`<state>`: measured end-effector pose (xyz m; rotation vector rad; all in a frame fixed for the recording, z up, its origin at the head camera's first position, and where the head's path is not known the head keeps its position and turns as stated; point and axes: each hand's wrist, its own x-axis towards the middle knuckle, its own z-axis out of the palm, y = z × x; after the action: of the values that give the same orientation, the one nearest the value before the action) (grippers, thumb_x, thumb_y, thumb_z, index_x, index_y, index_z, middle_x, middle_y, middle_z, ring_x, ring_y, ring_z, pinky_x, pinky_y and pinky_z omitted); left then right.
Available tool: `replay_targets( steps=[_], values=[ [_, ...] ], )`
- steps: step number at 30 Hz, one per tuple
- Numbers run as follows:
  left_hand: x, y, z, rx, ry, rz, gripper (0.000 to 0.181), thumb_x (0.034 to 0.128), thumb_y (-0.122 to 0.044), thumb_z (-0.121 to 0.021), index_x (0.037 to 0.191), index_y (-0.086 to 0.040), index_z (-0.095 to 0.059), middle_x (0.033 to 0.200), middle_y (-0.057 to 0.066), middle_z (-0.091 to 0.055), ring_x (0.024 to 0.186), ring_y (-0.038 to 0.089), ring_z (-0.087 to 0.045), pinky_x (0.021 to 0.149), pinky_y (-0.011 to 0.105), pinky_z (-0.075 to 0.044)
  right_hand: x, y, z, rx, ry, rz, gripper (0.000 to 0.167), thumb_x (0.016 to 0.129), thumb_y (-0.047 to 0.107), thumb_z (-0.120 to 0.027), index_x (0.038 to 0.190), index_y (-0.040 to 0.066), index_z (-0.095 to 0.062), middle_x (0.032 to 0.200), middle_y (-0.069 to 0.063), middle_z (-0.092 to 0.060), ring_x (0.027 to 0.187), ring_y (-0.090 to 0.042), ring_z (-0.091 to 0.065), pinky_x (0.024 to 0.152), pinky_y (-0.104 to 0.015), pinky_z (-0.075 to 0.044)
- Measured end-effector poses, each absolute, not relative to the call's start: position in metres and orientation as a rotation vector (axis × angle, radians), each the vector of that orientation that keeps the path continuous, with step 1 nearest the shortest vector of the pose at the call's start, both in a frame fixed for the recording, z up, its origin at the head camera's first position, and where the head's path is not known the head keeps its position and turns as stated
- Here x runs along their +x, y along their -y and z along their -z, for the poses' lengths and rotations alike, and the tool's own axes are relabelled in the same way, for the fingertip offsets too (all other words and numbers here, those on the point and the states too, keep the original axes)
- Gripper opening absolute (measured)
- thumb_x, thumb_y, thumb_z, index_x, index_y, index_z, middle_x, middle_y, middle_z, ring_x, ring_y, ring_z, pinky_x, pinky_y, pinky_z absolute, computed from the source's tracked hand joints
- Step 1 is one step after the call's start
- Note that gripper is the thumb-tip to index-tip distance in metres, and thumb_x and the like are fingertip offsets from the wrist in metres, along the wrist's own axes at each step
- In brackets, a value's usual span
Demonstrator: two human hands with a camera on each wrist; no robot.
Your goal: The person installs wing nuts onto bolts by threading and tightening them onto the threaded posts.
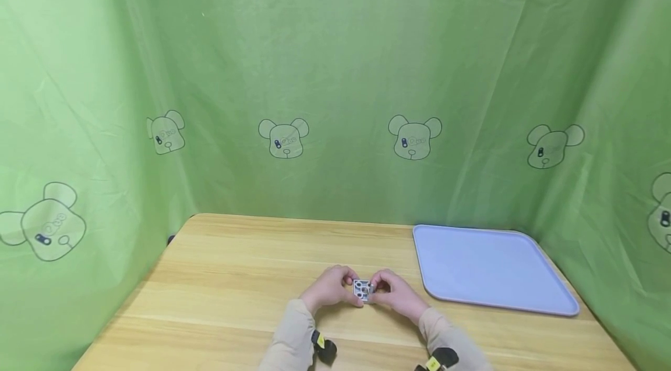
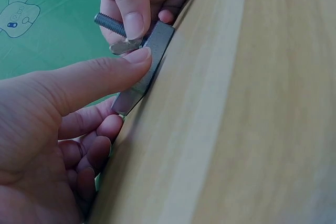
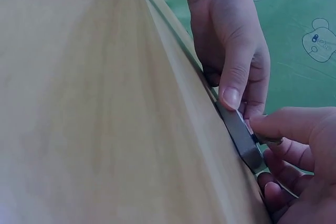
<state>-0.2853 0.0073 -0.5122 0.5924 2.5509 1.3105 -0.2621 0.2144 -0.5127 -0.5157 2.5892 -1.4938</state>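
A small square metal block (image 1: 362, 289) with several holes in its face lies low over the wooden table. My left hand (image 1: 332, 288) grips one side of it, thumb and fingers on its edges. From the block sticks a threaded bolt (image 2: 109, 23), carrying a wing nut (image 2: 122, 48). The thumb and fingers of my right hand (image 1: 395, 295) pinch that wing nut, seen also at the lower right of the right wrist view. There the block's grey side (image 3: 242, 136) runs between both hands. Fingers hide part of the nut and the block's far side.
A light blue tray (image 1: 487, 266) lies on the right part of the wooden table (image 1: 220, 278). Green curtains (image 1: 335, 184) printed with bear heads stand behind the table and along both sides.
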Motion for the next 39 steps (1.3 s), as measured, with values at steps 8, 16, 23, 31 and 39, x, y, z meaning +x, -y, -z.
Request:
replay_targets(
  steps=[8, 16, 23, 31, 39],
  values=[
    [-0.283, -0.008, 0.508, 0.597, -2.552, -1.324, 0.047, 0.0614, -0.015, -0.090, 0.101, -0.009, -0.066, 0.090, -0.001, -0.058, 0.082, 0.012, -0.048, 0.075, 0.025, -0.040, -0.270, -0.228, 0.513, -0.569, -2.366, 1.568, 0.030, 0.084, 0.010, -0.066, 0.109, -0.003, -0.057, 0.110, -0.016, -0.060, 0.100, -0.017, -0.053, 0.091, -0.026, -0.042],
    [-0.282, -0.008, 0.508, 0.595, -2.552, -1.324, 0.047, 0.0613, -0.015, -0.089, 0.101, -0.008, -0.066, 0.090, 0.000, -0.057, 0.081, 0.012, -0.048, 0.076, 0.026, -0.041, -0.270, -0.231, 0.511, -0.508, -2.327, 1.588, 0.024, 0.093, 0.013, -0.053, 0.112, -0.002, -0.057, 0.115, -0.016, -0.059, 0.099, -0.014, -0.052, 0.086, -0.030, -0.039],
    [-0.281, -0.008, 0.507, 0.594, -2.547, -1.327, 0.047, 0.0614, -0.014, -0.089, 0.101, -0.008, -0.066, 0.091, 0.001, -0.057, 0.082, 0.012, -0.048, 0.076, 0.025, -0.040, -0.267, -0.229, 0.509, -0.512, -2.338, 1.585, 0.027, 0.090, 0.008, -0.055, 0.115, -0.003, -0.057, 0.115, -0.017, -0.059, 0.101, -0.015, -0.052, 0.089, -0.029, -0.040],
    [-0.281, -0.008, 0.505, 0.598, -2.535, -1.324, 0.046, 0.0631, -0.015, -0.089, 0.102, -0.007, -0.066, 0.093, 0.003, -0.058, 0.085, 0.014, -0.048, 0.076, 0.025, -0.039, -0.266, -0.225, 0.511, -0.538, -2.378, 1.562, 0.034, 0.086, 0.010, -0.065, 0.117, -0.002, -0.057, 0.113, -0.017, -0.060, 0.103, -0.018, -0.053, 0.093, -0.034, -0.040],
    [-0.281, -0.008, 0.505, 0.599, -2.542, -1.311, 0.046, 0.0631, -0.016, -0.089, 0.102, -0.008, -0.066, 0.093, 0.002, -0.058, 0.085, 0.013, -0.048, 0.076, 0.026, -0.039, -0.265, -0.223, 0.510, -0.555, -2.434, 1.542, 0.032, 0.083, 0.010, -0.068, 0.112, 0.000, -0.061, 0.111, -0.015, -0.061, 0.102, -0.018, -0.052, 0.093, -0.033, -0.041]
  ],
)
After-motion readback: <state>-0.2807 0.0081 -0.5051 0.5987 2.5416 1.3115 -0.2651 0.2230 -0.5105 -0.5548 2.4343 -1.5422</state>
